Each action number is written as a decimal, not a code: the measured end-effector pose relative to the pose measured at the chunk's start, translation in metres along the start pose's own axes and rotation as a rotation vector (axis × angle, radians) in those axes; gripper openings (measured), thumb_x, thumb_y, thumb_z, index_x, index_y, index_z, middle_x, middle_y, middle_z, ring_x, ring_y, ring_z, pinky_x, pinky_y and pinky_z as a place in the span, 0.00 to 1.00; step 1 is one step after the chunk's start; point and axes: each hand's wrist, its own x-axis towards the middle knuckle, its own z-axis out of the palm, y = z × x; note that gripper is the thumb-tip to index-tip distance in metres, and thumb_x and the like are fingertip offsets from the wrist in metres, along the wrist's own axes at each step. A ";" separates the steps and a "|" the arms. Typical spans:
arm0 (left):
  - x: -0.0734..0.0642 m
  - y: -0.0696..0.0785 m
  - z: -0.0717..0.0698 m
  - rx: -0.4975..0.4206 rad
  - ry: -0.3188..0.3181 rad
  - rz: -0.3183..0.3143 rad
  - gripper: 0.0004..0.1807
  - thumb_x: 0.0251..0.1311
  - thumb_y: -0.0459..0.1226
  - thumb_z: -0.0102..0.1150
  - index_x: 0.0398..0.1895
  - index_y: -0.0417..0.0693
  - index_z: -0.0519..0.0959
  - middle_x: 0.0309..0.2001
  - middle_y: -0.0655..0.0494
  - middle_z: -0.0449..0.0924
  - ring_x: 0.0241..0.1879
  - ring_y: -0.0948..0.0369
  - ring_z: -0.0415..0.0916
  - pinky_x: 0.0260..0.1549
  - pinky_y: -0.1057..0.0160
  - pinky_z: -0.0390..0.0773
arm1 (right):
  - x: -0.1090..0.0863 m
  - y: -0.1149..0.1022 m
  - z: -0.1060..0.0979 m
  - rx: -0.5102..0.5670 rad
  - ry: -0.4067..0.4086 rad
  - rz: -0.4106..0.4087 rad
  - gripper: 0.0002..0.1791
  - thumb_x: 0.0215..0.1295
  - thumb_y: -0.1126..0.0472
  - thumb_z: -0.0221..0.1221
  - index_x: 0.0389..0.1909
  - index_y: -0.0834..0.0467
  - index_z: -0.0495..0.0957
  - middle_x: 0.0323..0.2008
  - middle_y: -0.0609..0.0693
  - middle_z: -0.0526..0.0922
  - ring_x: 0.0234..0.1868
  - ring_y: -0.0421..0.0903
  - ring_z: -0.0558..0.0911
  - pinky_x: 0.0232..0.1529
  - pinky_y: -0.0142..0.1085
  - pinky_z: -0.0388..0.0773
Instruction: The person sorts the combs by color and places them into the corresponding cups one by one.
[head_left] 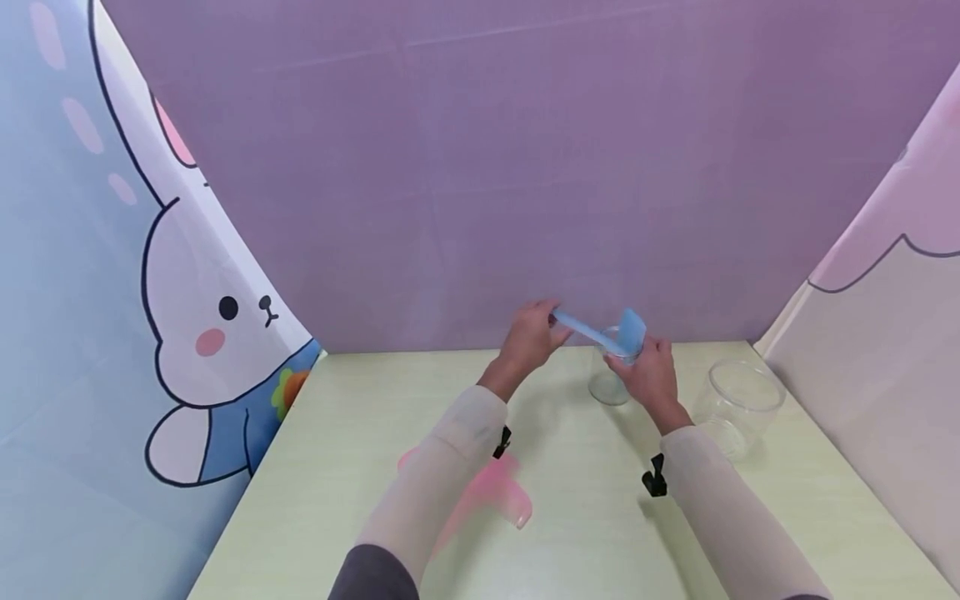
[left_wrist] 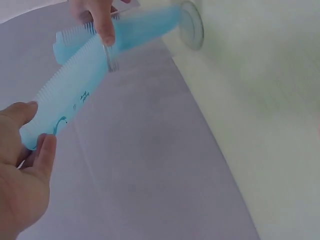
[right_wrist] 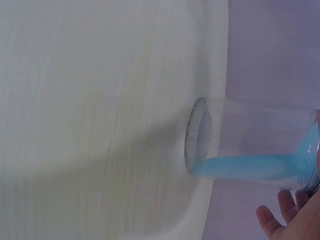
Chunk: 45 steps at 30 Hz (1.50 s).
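My left hand (head_left: 532, 342) pinches one end of a light blue comb (left_wrist: 70, 95) between thumb and fingers. The comb slants toward the mouth of a clear jar (right_wrist: 260, 130), its far end overlapping the rim in the left wrist view. A second blue comb (right_wrist: 240, 165) stands inside the jar, reaching down to the base, its toothed end (head_left: 632, 329) sticking out above the rim. At the jar's mouth my right hand (head_left: 651, 371) grips the rim, with one finger reaching over it beside the combs. The jar's base is near the back of the pale table (head_left: 585, 533).
A wider clear container (head_left: 738, 408) stands on the table to the right of my right forearm. Pink translucent pieces (head_left: 498, 487) lie under and beside my left forearm, partly hidden by the sleeve. A purple backdrop (head_left: 525, 167) rises along the table's back edge.
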 end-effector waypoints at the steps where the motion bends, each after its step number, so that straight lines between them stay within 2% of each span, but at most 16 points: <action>1: 0.000 0.001 0.001 -0.036 -0.006 0.008 0.27 0.64 0.39 0.68 0.64 0.39 0.75 0.48 0.48 0.83 0.50 0.56 0.82 0.50 0.66 0.80 | 0.000 0.000 0.000 0.000 0.002 0.000 0.47 0.64 0.44 0.65 0.71 0.74 0.61 0.64 0.72 0.63 0.61 0.68 0.70 0.59 0.62 0.72; 3: 0.001 0.004 0.002 -0.104 -0.043 0.022 0.31 0.64 0.38 0.68 0.68 0.37 0.70 0.55 0.45 0.80 0.55 0.55 0.81 0.54 0.66 0.80 | 0.000 -0.001 0.001 0.001 0.002 0.001 0.47 0.64 0.44 0.65 0.70 0.74 0.61 0.64 0.72 0.63 0.60 0.69 0.71 0.59 0.62 0.72; 5: 0.000 0.006 0.003 -0.165 -0.112 0.026 0.40 0.65 0.37 0.67 0.76 0.37 0.60 0.68 0.43 0.72 0.64 0.53 0.77 0.62 0.62 0.77 | -0.001 -0.002 0.000 0.002 0.000 0.003 0.47 0.64 0.44 0.66 0.70 0.74 0.61 0.65 0.73 0.63 0.61 0.69 0.71 0.60 0.62 0.72; 8: 0.000 0.009 0.003 -0.199 -0.234 0.015 0.50 0.68 0.41 0.64 0.83 0.44 0.43 0.82 0.49 0.49 0.79 0.54 0.56 0.74 0.56 0.63 | -0.002 -0.003 0.000 0.002 -0.015 0.006 0.48 0.64 0.44 0.65 0.71 0.74 0.60 0.66 0.74 0.63 0.62 0.70 0.70 0.61 0.63 0.71; 10: 0.000 0.011 0.002 -0.213 -0.294 0.004 0.54 0.69 0.42 0.63 0.83 0.48 0.34 0.84 0.56 0.33 0.83 0.57 0.40 0.78 0.55 0.53 | -0.003 -0.003 0.000 -0.001 -0.022 0.005 0.48 0.65 0.44 0.65 0.72 0.74 0.59 0.66 0.74 0.62 0.63 0.70 0.69 0.61 0.64 0.70; 12: 0.002 0.012 0.002 -0.211 -0.327 0.010 0.55 0.69 0.43 0.62 0.83 0.50 0.31 0.83 0.60 0.25 0.83 0.60 0.29 0.79 0.56 0.46 | -0.002 -0.003 0.000 -0.003 -0.018 0.003 0.48 0.65 0.44 0.65 0.72 0.74 0.59 0.66 0.74 0.62 0.62 0.70 0.69 0.60 0.64 0.71; 15: 0.004 0.015 0.002 -0.202 -0.347 0.031 0.54 0.70 0.43 0.61 0.83 0.51 0.32 0.83 0.61 0.25 0.83 0.61 0.28 0.80 0.55 0.45 | -0.002 -0.002 0.000 0.001 -0.008 -0.005 0.50 0.65 0.43 0.65 0.73 0.74 0.58 0.66 0.74 0.62 0.61 0.70 0.70 0.60 0.63 0.71; 20: 0.003 0.020 0.004 -0.109 -0.405 0.044 0.51 0.71 0.43 0.60 0.84 0.53 0.35 0.84 0.53 0.28 0.83 0.52 0.35 0.78 0.49 0.52 | -0.003 -0.002 0.000 0.016 -0.023 0.012 0.51 0.65 0.43 0.65 0.73 0.75 0.56 0.66 0.74 0.62 0.62 0.70 0.70 0.62 0.64 0.71; 25: -0.001 0.013 0.009 -0.050 -0.428 0.060 0.50 0.71 0.44 0.59 0.84 0.54 0.36 0.84 0.52 0.30 0.83 0.52 0.35 0.78 0.49 0.52 | -0.005 -0.003 -0.002 -0.013 -0.046 0.024 0.51 0.65 0.42 0.63 0.74 0.74 0.55 0.68 0.75 0.60 0.64 0.72 0.69 0.63 0.64 0.70; 29: -0.009 0.004 0.002 0.004 -0.427 0.078 0.47 0.72 0.43 0.58 0.84 0.58 0.40 0.84 0.54 0.36 0.83 0.54 0.37 0.78 0.50 0.53 | -0.003 -0.003 -0.007 -0.046 -0.047 0.004 0.51 0.66 0.40 0.63 0.73 0.74 0.57 0.67 0.77 0.61 0.62 0.72 0.70 0.60 0.64 0.72; 33: -0.021 -0.012 -0.012 0.072 -0.415 0.101 0.42 0.72 0.43 0.58 0.83 0.57 0.47 0.84 0.53 0.43 0.83 0.54 0.41 0.77 0.52 0.57 | -0.002 -0.006 -0.013 -0.100 -0.062 -0.018 0.49 0.65 0.39 0.62 0.70 0.74 0.61 0.65 0.77 0.64 0.59 0.71 0.72 0.53 0.61 0.75; 36: -0.030 -0.028 -0.025 0.075 -0.405 0.097 0.40 0.72 0.43 0.58 0.82 0.53 0.51 0.83 0.50 0.45 0.82 0.53 0.44 0.76 0.52 0.58 | -0.001 -0.010 -0.020 -0.140 -0.096 -0.019 0.48 0.66 0.39 0.62 0.69 0.74 0.61 0.64 0.77 0.65 0.59 0.72 0.72 0.50 0.61 0.76; 41: -0.048 -0.059 -0.043 0.054 -0.364 0.058 0.40 0.70 0.41 0.60 0.81 0.50 0.55 0.81 0.50 0.52 0.81 0.53 0.50 0.75 0.51 0.60 | -0.001 -0.022 -0.034 -0.185 -0.163 -0.017 0.51 0.65 0.39 0.61 0.69 0.78 0.58 0.64 0.80 0.63 0.61 0.75 0.69 0.53 0.64 0.75; 45: -0.074 -0.084 -0.054 0.048 -0.319 0.071 0.38 0.67 0.39 0.64 0.78 0.47 0.61 0.78 0.47 0.60 0.78 0.50 0.57 0.73 0.49 0.63 | -0.006 -0.030 -0.048 -0.159 -0.152 -0.085 0.46 0.65 0.43 0.63 0.63 0.80 0.62 0.61 0.81 0.66 0.61 0.76 0.68 0.58 0.65 0.72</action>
